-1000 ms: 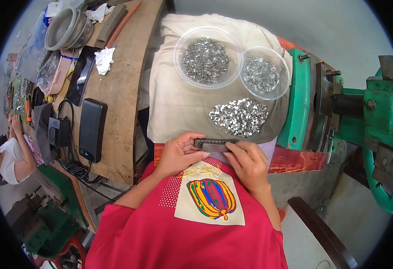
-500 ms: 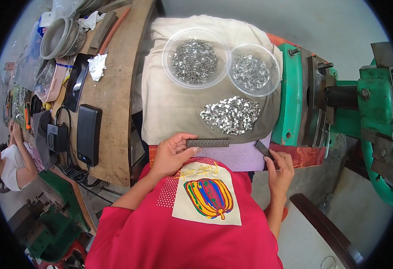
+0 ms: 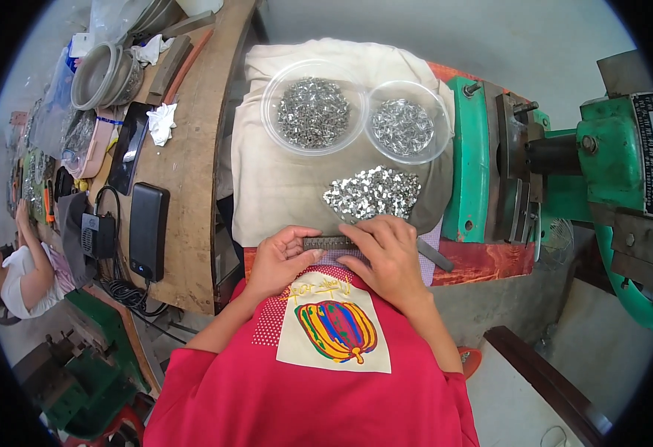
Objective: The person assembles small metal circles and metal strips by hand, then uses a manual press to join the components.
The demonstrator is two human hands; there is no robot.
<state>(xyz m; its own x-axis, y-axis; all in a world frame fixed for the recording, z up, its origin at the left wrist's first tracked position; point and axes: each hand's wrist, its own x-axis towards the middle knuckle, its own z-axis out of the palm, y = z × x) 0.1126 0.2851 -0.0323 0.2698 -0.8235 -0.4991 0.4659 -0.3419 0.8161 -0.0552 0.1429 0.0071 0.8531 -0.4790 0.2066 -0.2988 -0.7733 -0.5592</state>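
"While both hands are busy at the near edge of the cloth (image 3: 267, 197), what do the containers hold?"

"Round, clear plastic ones stand on the far half of the cloth. The larger tub (image 3: 268, 123) holds a dull grey mass of metal bits (image 3: 313, 112); the smaller tub (image 3: 443, 130), just beside it on the right, has brighter, slimmer pieces (image 3: 402, 125)."

"And between the tubs and the hands?"

"A loose heap (image 3: 371, 194) of flat, silvery flakes, right on the beige fabric, just beyond the right hand (image 3: 392, 255)."

"Which hand has the slotted strip (image 3: 326, 243)?"

"The left hand (image 3: 273, 261): thumb and fingers are closed on its left end. It is dark, rigid and narrow, notched along its length, and it lies crosswise between the hands, in front of the red shirt (image 3: 304, 406). The right hand's fingers cover its other end, so I can't tell whether they pinch it or merely touch it."

"What's that just right of the right hand?"

"A smooth grey flat bar (image 3: 436, 255), aslant over a lilac, fine-textured mat (image 3: 425, 270)."

"Give me numbers."

"Two tubs, one heap, one strip, one flat bar, and one green machine (image 3: 469, 179) beside the cloth. The bits and flakes are too small and crowded to count."
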